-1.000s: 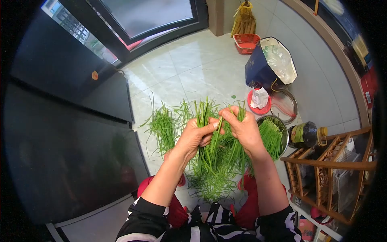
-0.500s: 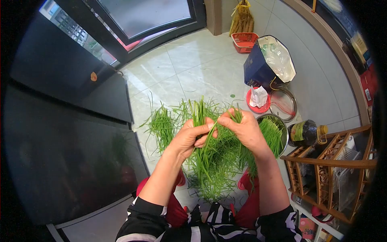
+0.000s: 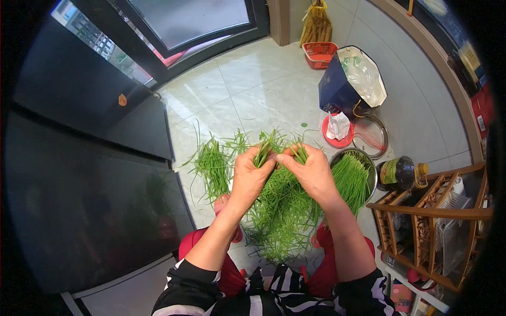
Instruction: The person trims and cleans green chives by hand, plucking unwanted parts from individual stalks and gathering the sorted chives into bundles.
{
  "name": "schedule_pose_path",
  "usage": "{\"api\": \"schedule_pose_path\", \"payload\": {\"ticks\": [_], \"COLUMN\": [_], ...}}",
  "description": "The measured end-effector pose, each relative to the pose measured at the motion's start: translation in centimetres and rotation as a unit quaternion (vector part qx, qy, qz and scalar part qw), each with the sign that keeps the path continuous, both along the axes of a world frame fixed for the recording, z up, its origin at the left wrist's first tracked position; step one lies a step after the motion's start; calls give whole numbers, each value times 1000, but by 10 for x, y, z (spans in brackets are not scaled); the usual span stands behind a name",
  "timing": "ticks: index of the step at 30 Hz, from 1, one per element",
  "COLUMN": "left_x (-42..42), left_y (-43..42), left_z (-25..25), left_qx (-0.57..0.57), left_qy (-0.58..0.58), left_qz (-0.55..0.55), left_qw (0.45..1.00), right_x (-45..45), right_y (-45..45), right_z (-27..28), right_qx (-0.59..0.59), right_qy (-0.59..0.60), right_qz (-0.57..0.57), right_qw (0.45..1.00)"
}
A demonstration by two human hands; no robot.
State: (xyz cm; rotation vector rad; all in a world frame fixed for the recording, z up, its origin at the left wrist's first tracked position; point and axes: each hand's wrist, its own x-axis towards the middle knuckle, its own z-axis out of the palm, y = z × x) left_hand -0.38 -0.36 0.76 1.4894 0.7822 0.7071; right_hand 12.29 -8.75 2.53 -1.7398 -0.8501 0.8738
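Note:
My left hand (image 3: 250,171) is closed round a bunch of green stalks (image 3: 262,154), whose ends stick up above the fingers. Close beside it, fingertips nearly touching, my right hand (image 3: 310,171) grips a smaller bunch of green stalks (image 3: 300,154). Loose green blades (image 3: 282,216) cover the floor below both hands. Another pile of long green stalks (image 3: 212,167) lies to the left. On the right, a metal bowl (image 3: 375,181) holds neatly laid green stalks (image 3: 350,178).
A red dish (image 3: 331,138) with white paper, a round steel tray (image 3: 386,138), a dark bottle (image 3: 398,175) and a wooden rack (image 3: 432,213) stand right. Behind are a blue bag (image 3: 333,87) and red basket (image 3: 319,55). A dark cabinet (image 3: 89,200) fills the left.
Both hands have drawn closer together, the left one moving slightly right. The stalks in my left hand have tilted, and their long lower parts no longer show below it.

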Motion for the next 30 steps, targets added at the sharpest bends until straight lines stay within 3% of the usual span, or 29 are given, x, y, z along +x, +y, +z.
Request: {"api": "schedule_pose_path", "payload": {"ticks": [10, 12, 16, 18, 20, 22, 25, 28, 30], "left_x": [-5, -7, -10, -11, -10, -9, -13, -19, -21], "left_y": [9, 14, 19, 20, 18, 17, 24, 31, 32], "left_z": [-10, -11, -1, 6, 4, 2, 4, 9, 8], "left_qx": [23, 42, -73, -195, -218, -241, -214, -207, -258], "left_qy": [64, 69, 29, 27, 2, -3, -9, -12, -34], "left_qz": [-6, 10, 10, -12, -20, -31, 0, 27, -20], "left_qw": [998, 997, 997, 980, 976, 970, 977, 978, 965], "right_x": [9, 16, 30, 28, 26, 24, 38, 46, 40], "right_y": [-3, -5, -11, -12, -12, -11, -16, -19, -18], "right_z": [1, 6, 5, 8, 4, -8, -8, 1, 1], "right_qx": [-12, 19, -35, -53, -70, -49, -99, -132, -127], "right_qy": [-35, -41, -84, -72, -61, -279, -311, -234, -177], "right_qz": [14, -42, -6, 0, 7, -18, -64, -45, -6], "right_qw": [999, 998, 996, 996, 996, 959, 943, 962, 976]}}
